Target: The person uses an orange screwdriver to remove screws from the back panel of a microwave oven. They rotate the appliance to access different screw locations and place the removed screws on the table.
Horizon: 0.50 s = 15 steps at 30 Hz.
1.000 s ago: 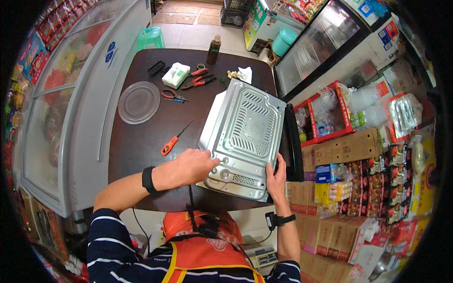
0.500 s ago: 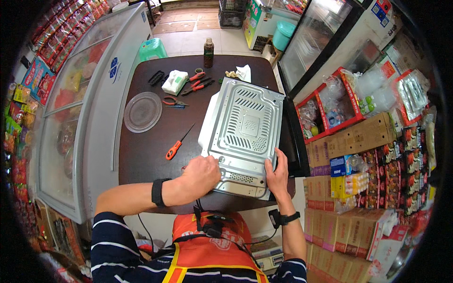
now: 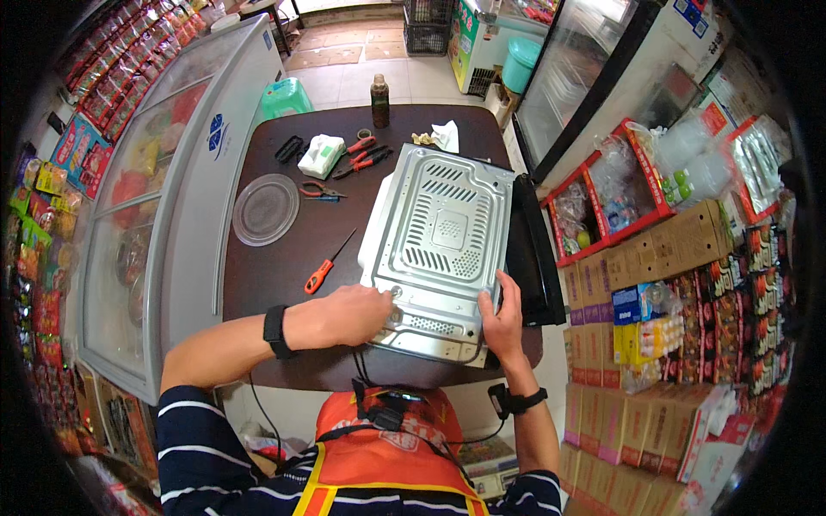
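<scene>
A silver metal appliance housing (image 3: pixel 447 249), which looks like a microwave oven lying with its vented panel up, sits on the dark brown table (image 3: pixel 284 267). My left hand (image 3: pixel 361 314) is closed at the near left corner of the panel; its curled fingers hide whatever is in them. At the housing's right edge rests my right hand (image 3: pixel 504 322), fingers stretched and thumb apart on the metal. A screwdriver (image 3: pixel 321 273) with an orange handle lies to the left of the housing. Beyond it is a clear round plate (image 3: pixel 266 210).
Pliers (image 3: pixel 320 189), red-handled tools (image 3: pixel 363 160), a white tissue pack (image 3: pixel 321 156) and a dark bottle (image 3: pixel 379 101) stand or lie toward the far side. A glass-topped freezer (image 3: pixel 159 215) borders the left; stacked cartons (image 3: pixel 602 344) border the right.
My left hand has shifted slightly left along the near left corner, and its wrist has turned a little. My right hand stays at the right edge. The whole view has shifted slightly.
</scene>
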{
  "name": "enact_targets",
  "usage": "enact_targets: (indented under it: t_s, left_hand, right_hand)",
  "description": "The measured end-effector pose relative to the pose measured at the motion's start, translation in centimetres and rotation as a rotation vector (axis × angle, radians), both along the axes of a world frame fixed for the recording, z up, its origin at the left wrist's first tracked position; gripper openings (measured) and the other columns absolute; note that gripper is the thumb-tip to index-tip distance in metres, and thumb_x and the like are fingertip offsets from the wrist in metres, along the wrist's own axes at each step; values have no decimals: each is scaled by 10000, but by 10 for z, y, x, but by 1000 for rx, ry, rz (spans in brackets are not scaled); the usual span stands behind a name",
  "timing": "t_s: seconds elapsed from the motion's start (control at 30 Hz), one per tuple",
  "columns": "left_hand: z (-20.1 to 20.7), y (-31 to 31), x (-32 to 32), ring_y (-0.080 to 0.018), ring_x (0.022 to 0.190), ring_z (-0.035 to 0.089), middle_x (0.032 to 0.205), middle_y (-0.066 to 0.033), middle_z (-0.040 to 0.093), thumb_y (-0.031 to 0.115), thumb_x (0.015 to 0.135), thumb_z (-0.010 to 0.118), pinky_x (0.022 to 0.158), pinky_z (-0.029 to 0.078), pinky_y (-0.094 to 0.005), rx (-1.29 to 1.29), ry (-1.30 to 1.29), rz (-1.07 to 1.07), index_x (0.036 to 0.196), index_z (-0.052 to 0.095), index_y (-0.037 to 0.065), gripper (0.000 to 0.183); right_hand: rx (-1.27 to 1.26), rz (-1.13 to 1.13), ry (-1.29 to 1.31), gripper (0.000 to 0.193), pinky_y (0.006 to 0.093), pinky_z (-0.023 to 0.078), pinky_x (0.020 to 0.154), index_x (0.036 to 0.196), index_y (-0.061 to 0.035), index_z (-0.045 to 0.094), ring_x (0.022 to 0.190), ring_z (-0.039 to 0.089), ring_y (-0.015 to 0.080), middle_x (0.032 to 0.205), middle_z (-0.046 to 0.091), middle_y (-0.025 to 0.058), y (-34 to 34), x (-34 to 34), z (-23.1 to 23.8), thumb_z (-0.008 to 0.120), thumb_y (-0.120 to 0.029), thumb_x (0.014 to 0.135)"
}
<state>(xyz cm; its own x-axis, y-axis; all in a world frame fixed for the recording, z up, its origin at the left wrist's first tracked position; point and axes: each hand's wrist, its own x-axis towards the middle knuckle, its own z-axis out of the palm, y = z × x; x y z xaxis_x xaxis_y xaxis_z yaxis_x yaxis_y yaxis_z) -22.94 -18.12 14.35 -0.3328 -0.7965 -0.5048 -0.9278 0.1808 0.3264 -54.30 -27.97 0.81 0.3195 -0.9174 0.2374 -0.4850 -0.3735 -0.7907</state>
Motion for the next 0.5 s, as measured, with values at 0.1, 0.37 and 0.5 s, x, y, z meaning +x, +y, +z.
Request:
enact_targets:
  t_s: [0.1,0.37,0.5]
  left_hand:
    - [11,-13,-9,-475,977,785,980,-285,779,109,1003,663,841,630,-559,42,-43,-107,1232,653,-57,283]
    - [1,0,-1,-513,1004,761,1026,-321,776,143,1010,688,897,605,-573,91,203,275,1330,657,-56,378]
    - [-12,15,1,-525,1009,747,1027,-354,752,96,1031,621,891,592,-580,-16,340,367,1336,651,-87,357]
  right_hand:
    - [-22,29,-14,584,434,450,1207,1566,41,526,1431,562,378,1556,553,231,1,-1,1,715,-203,1070]
    - [-22,0,-7,601,444,439,1218,1566,32,530,1429,560,376,1565,542,222,3,-1,-3,736,-186,1045]
    - [-5,-1,-20,601,376,521,1068,1575,7,535,1367,590,305,1568,544,186,-1,-3,-7,738,-165,1037]
